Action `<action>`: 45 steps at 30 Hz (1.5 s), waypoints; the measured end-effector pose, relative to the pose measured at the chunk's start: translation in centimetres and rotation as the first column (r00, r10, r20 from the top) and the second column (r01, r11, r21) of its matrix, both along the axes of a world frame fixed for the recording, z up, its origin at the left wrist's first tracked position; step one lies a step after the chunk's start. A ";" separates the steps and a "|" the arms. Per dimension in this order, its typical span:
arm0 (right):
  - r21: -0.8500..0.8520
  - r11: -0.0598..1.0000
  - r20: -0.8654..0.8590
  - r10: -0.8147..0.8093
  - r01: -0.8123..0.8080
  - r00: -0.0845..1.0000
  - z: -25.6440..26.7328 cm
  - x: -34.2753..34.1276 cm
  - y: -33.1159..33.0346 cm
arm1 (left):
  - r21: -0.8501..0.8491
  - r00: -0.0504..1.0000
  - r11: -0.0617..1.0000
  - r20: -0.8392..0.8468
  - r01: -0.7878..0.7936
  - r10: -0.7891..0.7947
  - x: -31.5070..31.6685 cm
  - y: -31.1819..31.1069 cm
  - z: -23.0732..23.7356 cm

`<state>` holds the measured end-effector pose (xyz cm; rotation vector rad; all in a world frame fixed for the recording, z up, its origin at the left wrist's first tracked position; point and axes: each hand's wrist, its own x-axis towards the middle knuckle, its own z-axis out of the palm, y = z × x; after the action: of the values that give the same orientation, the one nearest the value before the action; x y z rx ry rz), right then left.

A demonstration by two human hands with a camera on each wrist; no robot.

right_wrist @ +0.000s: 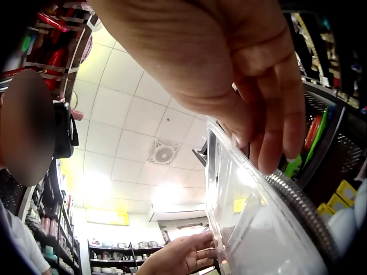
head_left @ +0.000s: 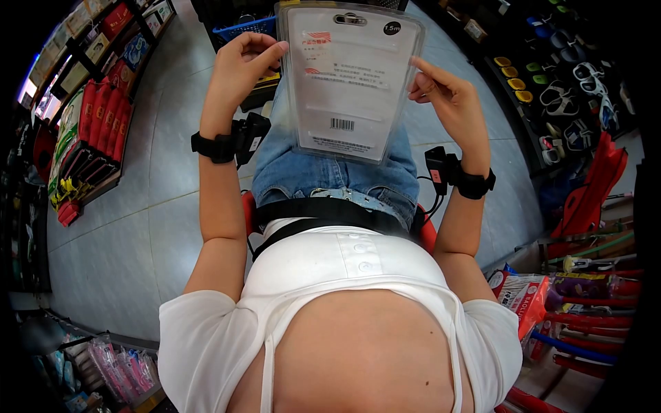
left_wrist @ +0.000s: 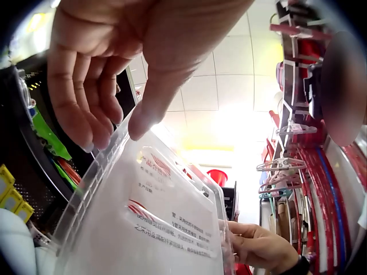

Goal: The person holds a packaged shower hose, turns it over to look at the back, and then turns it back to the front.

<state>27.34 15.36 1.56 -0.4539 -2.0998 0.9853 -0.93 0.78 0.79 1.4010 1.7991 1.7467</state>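
Note:
A clear plastic blister pack (head_left: 348,96) with a white printed card stands upright over the person's lap, its back toward the head camera. A barcode and a "1.5m" mark show on the card. In the right wrist view, a ribbed metal hose (right_wrist: 301,200) shows along the pack's far side. My left hand (head_left: 241,65) pinches the pack's left edge near the top, thumb on the near face and fingers behind. At the opposite edge, slightly lower, my right hand (head_left: 447,103) grips the plastic rim between thumb and fingers.
A blue basket (head_left: 244,29) is beyond the left hand. Shelves with red packages (head_left: 103,113) line the left side, and a dark rack with sandals (head_left: 561,96) stands on the right. Red and blue rods (head_left: 578,344) lie at the lower right. Grey floor tiles (head_left: 165,172) run between.

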 end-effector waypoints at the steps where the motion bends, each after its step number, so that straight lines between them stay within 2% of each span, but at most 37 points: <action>1: 0.001 1.000 0.000 -0.003 0.003 1.000 0.0 0.0 -0.1 | 0.011 1.000 1.000 0.007 0.010 -0.010 -0.1 0.0 0.0; 5: 0.000 1.000 0.001 0.000 0.000 1.000 -0.1 0.0 0.1 | 0.020 0.999 0.999 0.011 0.045 -0.046 -0.5 0.0 -0.1; 20: -0.002 1.000 0.017 -0.009 0.009 1.000 -0.1 -0.1 0.0 | -0.052 1.000 0.999 0.027 -0.002 0.003 -0.1 -0.1 0.1; 25: 0.008 1.000 0.049 -0.004 0.004 0.999 -0.1 0.0 0.2 | -0.046 1.000 0.999 0.027 -0.014 0.016 0.0 -0.1 0.2; 35: -0.009 1.000 0.011 -0.008 0.008 1.000 -0.2 -0.1 0.1 | -0.046 1.000 0.999 0.015 0.014 -0.013 0.1 0.0 0.2; 38: -0.012 1.000 0.025 -0.009 0.009 1.000 -0.2 -0.2 0.2 | -0.017 0.998 1.000 0.056 -0.019 0.020 0.4 0.2 0.3; 41: -0.016 1.000 0.055 -0.019 0.020 0.998 -0.3 -0.2 0.4 | -0.013 0.997 0.997 -0.009 0.074 -0.074 0.3 0.1 0.2; 45: 0.022 0.999 0.047 -0.025 0.024 0.999 -0.6 -0.2 0.7 | 0.018 0.992 0.994 -0.074 0.106 -0.104 0.4 0.1 0.1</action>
<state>27.12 16.03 0.99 -0.4950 -2.1398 0.9455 -0.51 0.89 0.88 1.5583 1.7133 1.6879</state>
